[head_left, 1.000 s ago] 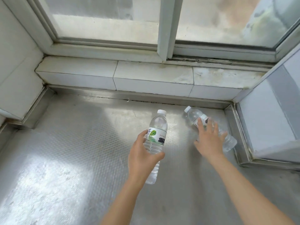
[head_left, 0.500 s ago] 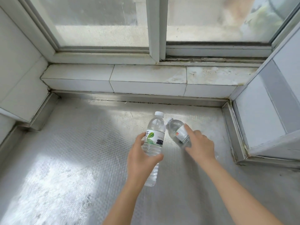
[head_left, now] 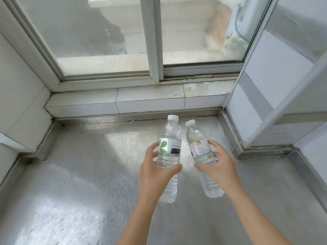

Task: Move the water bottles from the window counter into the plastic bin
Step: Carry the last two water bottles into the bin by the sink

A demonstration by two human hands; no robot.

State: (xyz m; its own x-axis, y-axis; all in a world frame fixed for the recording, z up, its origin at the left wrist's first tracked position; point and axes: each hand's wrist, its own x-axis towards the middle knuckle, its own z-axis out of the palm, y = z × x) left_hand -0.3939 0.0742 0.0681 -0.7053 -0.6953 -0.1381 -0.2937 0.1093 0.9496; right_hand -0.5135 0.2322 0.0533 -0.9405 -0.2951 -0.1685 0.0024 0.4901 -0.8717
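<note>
I hold two clear water bottles with white caps above the steel window counter (head_left: 74,183). My left hand (head_left: 155,175) grips the green-leaf-label bottle (head_left: 170,138) around its middle, cap pointing away from me. My right hand (head_left: 217,168) grips the second bottle (head_left: 196,138), which has a white label with a small red and yellow mark; it tilts slightly left. The two bottles are side by side, close but apart. The plastic bin is not in view.
A white tiled ledge (head_left: 141,101) runs along the back under the sliding window (head_left: 152,41). White tiled walls close in the left (head_left: 19,96) and right (head_left: 261,106). A raised steel lip (head_left: 230,133) edges the counter on the right.
My right hand closed on the bottle lying at the right, lifted it and brought it beside the left-hand bottle. Both bottles now stand raised off the counter, and my view tilted up.
</note>
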